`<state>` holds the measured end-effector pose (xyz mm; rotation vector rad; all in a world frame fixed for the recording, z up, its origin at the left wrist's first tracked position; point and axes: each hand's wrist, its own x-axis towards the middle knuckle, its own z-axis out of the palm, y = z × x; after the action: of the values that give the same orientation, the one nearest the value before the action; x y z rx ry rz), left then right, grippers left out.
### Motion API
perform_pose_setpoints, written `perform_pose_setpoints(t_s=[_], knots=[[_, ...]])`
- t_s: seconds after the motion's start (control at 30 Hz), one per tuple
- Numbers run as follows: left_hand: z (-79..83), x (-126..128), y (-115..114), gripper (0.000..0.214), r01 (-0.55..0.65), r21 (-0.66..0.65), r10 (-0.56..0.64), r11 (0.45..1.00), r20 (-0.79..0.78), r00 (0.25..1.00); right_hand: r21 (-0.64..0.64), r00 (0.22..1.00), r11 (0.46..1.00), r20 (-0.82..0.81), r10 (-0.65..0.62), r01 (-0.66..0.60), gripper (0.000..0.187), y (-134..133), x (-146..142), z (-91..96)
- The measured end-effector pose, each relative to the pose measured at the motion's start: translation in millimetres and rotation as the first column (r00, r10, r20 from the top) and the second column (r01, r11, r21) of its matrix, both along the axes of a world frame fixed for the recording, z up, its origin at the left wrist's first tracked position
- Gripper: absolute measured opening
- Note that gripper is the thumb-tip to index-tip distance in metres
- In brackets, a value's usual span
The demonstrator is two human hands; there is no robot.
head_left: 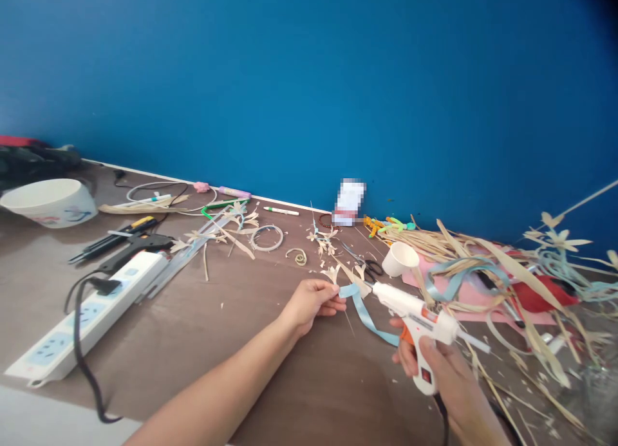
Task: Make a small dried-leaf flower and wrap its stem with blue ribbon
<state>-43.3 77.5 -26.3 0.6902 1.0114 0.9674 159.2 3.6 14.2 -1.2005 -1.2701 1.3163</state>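
Observation:
My left hand (309, 304) pinches a pale husk flower (332, 275) on a thin stem, together with the end of a light blue ribbon (364, 314). The rest of the ribbon trails down to the right. In my right hand (439, 362) is a white hot glue gun (412, 314) with an orange trigger, and a clear glue stick (473, 342) sticks out of its back. Its nozzle points left, close to the ribbon and a pale husk piece (356, 280); whether it touches them I cannot tell.
A power strip (89, 320) with a black cord lies at left, beside a second, black glue gun (138, 250) and a white bowl (51, 203). Scissors (371, 267), a paper cup (400, 259) and heaped husk strips (449, 246) lie at right. A blue wall (290, 92) bounds the table.

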Motion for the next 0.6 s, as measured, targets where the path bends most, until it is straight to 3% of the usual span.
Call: perform_pose_setpoints(t_s=[0.13, 0.4, 0.6], knots=[[0.1, 0, -1, 0.023, 0.018, 0.003, -0.018, 1.0, 0.042, 0.999, -0.091, 0.998, 0.996, -0.065, -0.024, 0.018, 0.032, -8, -9, -9.3], [7.1, 1, -3, 0.022, 0.042, -0.021, -0.04, 0.999, 0.099, 0.994, -0.115, 0.992, 0.993, -0.123, 0.019, -0.033, 0.034, -9, -9, -23.4], [7.5, 1, -4, 0.024, 0.064, -0.016, -0.062, 0.998, 0.115, 0.991, -0.13, 0.993, 0.991, -0.113, 0.022, -0.036, 0.033, -10, -14, -22.8]])
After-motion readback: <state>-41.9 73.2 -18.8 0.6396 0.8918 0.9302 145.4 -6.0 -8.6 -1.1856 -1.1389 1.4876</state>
